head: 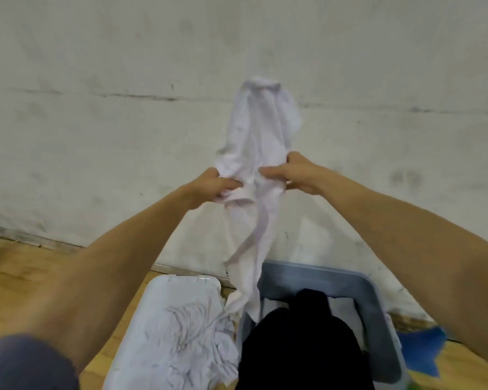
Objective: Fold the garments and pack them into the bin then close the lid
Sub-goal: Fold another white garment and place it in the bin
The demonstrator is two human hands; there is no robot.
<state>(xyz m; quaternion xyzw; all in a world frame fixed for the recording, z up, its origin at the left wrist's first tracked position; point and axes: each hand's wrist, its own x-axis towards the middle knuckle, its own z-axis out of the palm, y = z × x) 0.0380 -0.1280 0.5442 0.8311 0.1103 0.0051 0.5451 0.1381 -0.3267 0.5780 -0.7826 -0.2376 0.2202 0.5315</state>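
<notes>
Head view: both hands raised before the wall (96, 66), left hand (214, 182) and right hand (293, 171) each with fingers curled, gripping a pale garment (261, 136) that hangs above the grey bin (361, 288); dark garment (302, 342) in bin, white lid (164, 285) beside it on the floor

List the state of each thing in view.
Left hand: grips the white garment.
Right hand: grips the same garment.
White garment: held up, unfolded.
Bin: open, black garment inside.
Lid: off, on the floor, white cloth on it.
</notes>
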